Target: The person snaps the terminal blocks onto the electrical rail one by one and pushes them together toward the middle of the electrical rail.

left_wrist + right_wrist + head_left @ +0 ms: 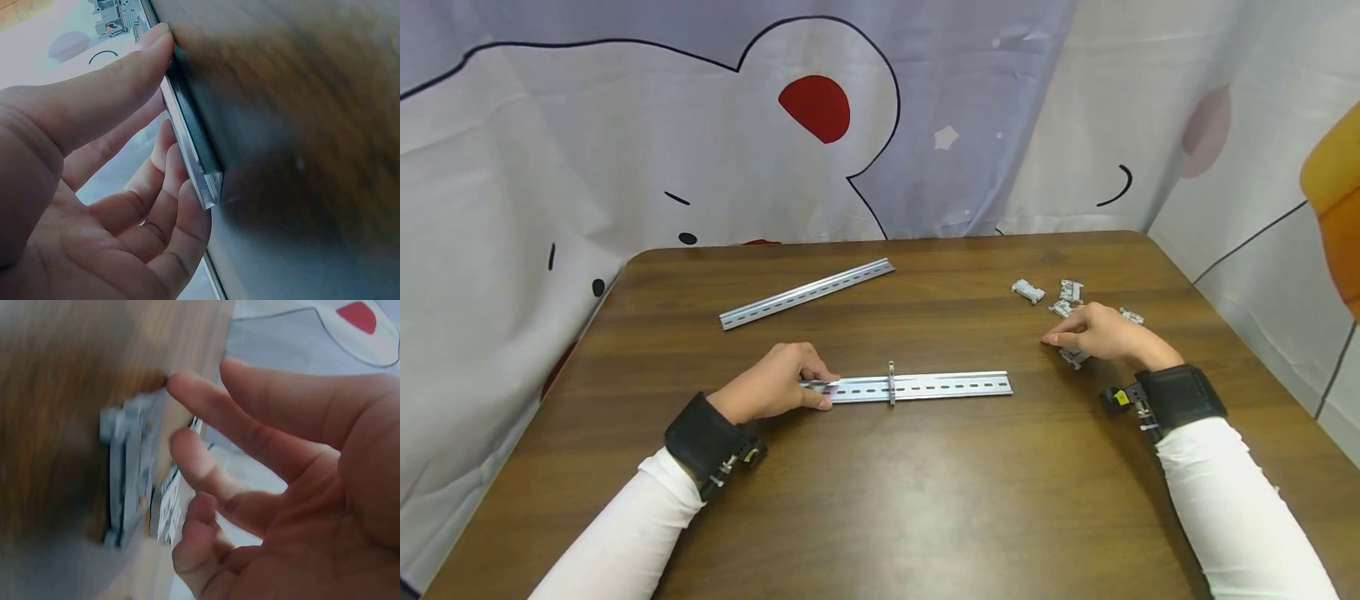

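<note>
My left hand (pixel 778 381) pinches the left end of a slotted metal DIN rail (pixel 955 385) lying across the table. In the left wrist view the thumb presses one long edge of the rail (pixel 187 134) and the fingertips touch the other. One slim grey terminal block (pixel 891 385) stands upright across the rail near its middle. To the right, my right hand (pixel 1105 333) hovers low over a loose terminal block (pixel 1073 357), partly hidden beneath it. In the right wrist view, a grey terminal block (pixel 131 469) lies beside the spread fingers, and nothing is between them.
A second DIN rail (pixel 808 293) lies at a slant farther back on the left. More loose terminal blocks (pixel 1027 291) are scattered at the back right, around the right hand. The wooden table (pixel 925 500) ends at a printed curtain (pixel 970 125) behind.
</note>
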`<act>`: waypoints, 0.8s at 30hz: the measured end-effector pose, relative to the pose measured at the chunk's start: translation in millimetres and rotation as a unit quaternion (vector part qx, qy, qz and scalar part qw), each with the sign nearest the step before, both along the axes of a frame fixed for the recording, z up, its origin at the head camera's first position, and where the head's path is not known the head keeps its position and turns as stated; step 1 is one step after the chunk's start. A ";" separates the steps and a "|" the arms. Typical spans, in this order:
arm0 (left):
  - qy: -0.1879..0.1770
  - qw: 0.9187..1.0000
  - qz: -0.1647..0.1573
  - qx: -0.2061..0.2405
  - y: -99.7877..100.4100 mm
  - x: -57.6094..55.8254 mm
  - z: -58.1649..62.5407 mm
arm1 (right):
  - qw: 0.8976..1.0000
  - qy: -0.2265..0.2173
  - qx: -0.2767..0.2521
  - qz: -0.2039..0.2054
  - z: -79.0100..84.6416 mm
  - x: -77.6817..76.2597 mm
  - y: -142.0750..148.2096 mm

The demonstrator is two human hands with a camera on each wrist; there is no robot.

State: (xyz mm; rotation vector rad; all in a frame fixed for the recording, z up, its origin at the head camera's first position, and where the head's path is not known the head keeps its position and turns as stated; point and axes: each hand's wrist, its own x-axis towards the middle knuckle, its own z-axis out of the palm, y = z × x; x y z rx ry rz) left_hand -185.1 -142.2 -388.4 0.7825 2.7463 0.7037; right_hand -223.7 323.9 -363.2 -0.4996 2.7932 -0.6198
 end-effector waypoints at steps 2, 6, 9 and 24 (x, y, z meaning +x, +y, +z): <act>0.000 1.000 0.000 0.001 0.0 0.6 1.1 | 1.000 0.000 -0.001 0.003 1.6 -0.2 5.0; -0.004 1.000 0.003 0.003 0.0 1.8 2.9 | 1.000 -0.009 -0.007 0.012 3.4 0.0 16.4; -0.005 1.000 0.002 0.004 -0.5 2.3 3.0 | 1.000 -0.016 -0.003 0.016 4.0 0.2 23.1; -0.008 1.000 0.001 0.001 -1.2 1.9 1.8 | 0.998 -0.046 0.026 -0.022 4.9 0.4 28.7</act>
